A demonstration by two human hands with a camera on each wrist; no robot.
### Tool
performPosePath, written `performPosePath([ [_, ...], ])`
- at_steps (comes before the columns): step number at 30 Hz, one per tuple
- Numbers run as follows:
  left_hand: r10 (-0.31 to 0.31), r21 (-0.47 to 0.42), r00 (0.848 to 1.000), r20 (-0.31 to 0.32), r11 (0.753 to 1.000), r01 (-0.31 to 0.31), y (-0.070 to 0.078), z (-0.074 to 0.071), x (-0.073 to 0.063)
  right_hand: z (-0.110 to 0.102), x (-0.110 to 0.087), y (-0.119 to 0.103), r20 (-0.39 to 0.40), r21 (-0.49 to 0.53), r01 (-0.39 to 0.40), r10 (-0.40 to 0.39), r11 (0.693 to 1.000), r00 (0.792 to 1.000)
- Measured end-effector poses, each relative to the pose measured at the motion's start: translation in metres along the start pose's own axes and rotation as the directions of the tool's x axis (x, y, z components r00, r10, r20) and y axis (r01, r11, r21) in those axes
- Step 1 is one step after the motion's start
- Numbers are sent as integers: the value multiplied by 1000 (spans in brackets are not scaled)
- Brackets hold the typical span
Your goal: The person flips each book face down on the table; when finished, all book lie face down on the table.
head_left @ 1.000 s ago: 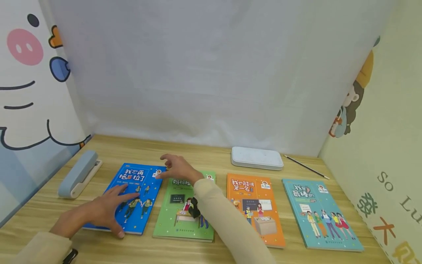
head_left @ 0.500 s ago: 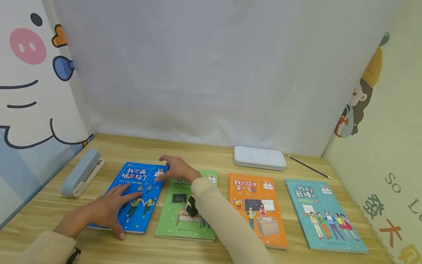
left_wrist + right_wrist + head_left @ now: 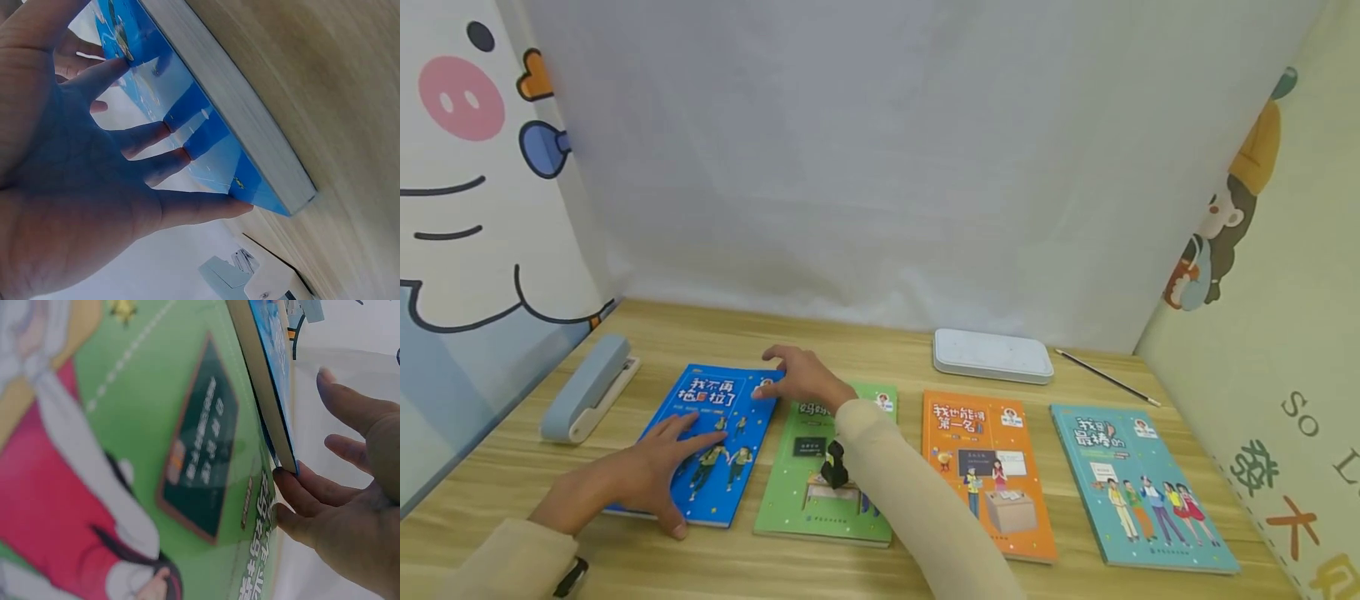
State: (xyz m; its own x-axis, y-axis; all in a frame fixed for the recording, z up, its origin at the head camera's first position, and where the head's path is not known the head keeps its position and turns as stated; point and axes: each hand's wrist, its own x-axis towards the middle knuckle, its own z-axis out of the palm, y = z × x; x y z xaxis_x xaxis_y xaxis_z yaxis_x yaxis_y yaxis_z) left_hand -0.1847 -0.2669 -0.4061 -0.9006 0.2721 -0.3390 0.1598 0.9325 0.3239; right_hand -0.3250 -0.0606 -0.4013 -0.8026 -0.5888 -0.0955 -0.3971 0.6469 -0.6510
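Observation:
A blue book (image 3: 745, 467) lies face up at the left of the table. My left hand (image 3: 636, 475) spreads over its lower left part, and in the left wrist view the fingertips (image 3: 240, 207) touch the glossy cover. At the book's top right corner is my right hand (image 3: 808, 379), thumb raised apart from it. In the right wrist view, fingers (image 3: 294, 490) touch or nearly touch that corner. A green book (image 3: 786, 500) lies just to the right, partly hidden under my right hand and sleeve.
To the right lie an orange book (image 3: 947, 508) and a teal book (image 3: 1090, 483). Behind them are a white case (image 3: 992, 354) and a pencil (image 3: 1108, 377). A blue-grey stapler (image 3: 587, 392) stands at the left, and a pale curtain (image 3: 865, 167) hangs behind the table.
The head view has shifted slightly, so everything sits a little differently in the picture. Both hands and all the books keep nearly the same places relative to one another.

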Motion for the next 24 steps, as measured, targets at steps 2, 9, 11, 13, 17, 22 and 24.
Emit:
performPosePath([
  [2,-4,-8,1000,2,1000,4,0,0,0,0,1,0,-10,12,0,0,1000,1000],
  [9,-4,-15,1000,0,1000,4,0,0,-2,1,4,0,-81,147,20,-8,989,997],
  [11,-9,-15,1000,-3,1000,9,-1,0,-1,1,4,-1,-106,226,21,3,974,994],
  [13,-13,-15,1000,-5,1000,13,0,-1,-1,1,4,-1,-128,314,16,25,949,991],
  [17,-19,-21,1000,-2,1000,19,0,0,-2,2,4,-2,-153,454,-5,83,891,985],
  [22,-10,-28,1000,-2,1000,10,0,0,-4,5,6,-4,-171,593,-6,133,805,976],
  [24,-12,-28,1000,-1,1000,12,0,0,-4,5,7,-5,-163,635,-2,136,773,977],
])
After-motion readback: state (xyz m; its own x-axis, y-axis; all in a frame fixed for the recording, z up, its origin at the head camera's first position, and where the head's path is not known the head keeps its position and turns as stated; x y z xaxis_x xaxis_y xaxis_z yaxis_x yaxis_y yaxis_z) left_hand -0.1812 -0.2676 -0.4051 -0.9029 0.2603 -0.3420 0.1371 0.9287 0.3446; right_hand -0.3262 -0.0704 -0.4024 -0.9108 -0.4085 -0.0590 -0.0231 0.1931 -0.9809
